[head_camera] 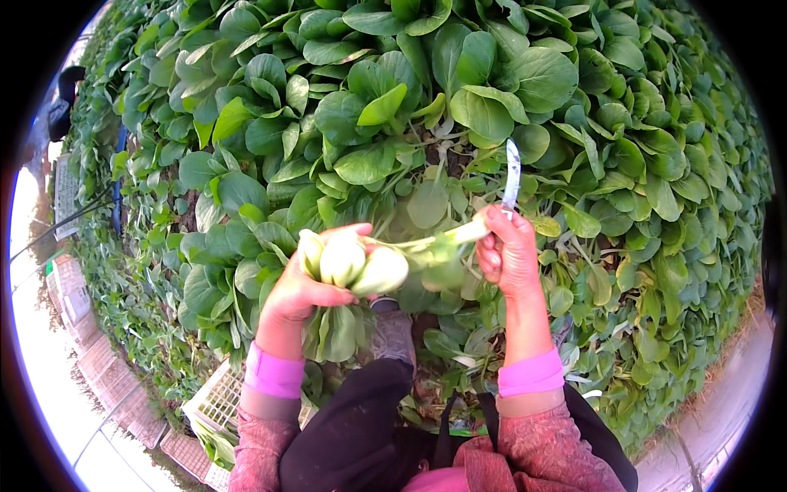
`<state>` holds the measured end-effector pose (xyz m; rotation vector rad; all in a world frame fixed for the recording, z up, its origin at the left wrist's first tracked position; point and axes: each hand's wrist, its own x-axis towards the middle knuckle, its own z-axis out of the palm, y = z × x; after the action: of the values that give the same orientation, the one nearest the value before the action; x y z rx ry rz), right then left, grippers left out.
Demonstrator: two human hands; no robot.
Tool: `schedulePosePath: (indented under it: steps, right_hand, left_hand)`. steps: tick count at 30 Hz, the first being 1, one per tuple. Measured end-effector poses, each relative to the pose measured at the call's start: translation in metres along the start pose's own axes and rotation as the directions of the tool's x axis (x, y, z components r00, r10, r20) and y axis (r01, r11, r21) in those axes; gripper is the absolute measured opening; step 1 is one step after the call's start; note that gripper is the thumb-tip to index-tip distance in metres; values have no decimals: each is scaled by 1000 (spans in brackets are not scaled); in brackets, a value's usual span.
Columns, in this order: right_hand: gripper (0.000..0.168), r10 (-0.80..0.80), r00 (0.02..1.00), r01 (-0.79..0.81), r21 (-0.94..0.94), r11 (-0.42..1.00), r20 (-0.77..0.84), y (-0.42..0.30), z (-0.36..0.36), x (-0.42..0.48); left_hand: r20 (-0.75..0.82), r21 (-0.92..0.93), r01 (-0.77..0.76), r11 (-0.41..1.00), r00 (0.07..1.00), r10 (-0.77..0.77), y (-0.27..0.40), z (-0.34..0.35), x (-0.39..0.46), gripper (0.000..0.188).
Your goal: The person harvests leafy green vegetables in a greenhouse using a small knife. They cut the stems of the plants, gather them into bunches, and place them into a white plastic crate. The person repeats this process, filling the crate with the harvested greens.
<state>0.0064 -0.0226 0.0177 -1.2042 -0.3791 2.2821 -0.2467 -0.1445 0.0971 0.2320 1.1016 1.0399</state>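
Observation:
My left hand point(316, 280) is closed around several bok choy heads point(344, 261), their pale bases facing up and their leaves hanging below the palm. In my right hand point(509, 249) is a small knife point(512, 172) with a curved blade pointing up and away from me. The thumb and fingers of that hand also pinch the pale end of a leafy stalk point(470, 232). The stalk stretches leftward to the bunch, and its leafy part is blurred. Whether it is still joined to a head I cannot tell. The knife's handle is mostly hidden in my fist.
Dense growing bok choy point(486, 92) surrounds my hands. Cut leaves and stems lie near my shoe point(393, 338). A pale plastic crate point(218, 396) holding greens stands at lower left, and more crates point(110, 375) line the bed's left edge. A pale path point(725, 393) runs at lower right.

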Motion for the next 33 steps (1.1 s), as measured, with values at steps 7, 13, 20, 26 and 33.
schedulePosePath:
  steps: [7,13,20,26,33]
  right_hand:
    - [28,208,973,-178,-245,953,104,-15,30,-22]
    - [29,286,945,-241,-256,936,156,-16,21,-16]
    - [32,211,976,-218,-151,964,-57,10,38,-5]
    - [32,209,973,-221,-128,967,-96,16,41,-3]
    - [35,194,981,-178,-385,906,2,1,36,-4]
  left_hand:
    - [-292,251,-73,965,945,147,-15,18,25,72]
    - [-213,431,-162,888,938,275,-29,13,37,70]
    - [-116,336,-145,930,974,194,-42,37,42,80]
    - [-209,400,-86,913,961,182,-54,28,46,75]
    - [-231,194,34,980,973,12,-45,25,44,68]
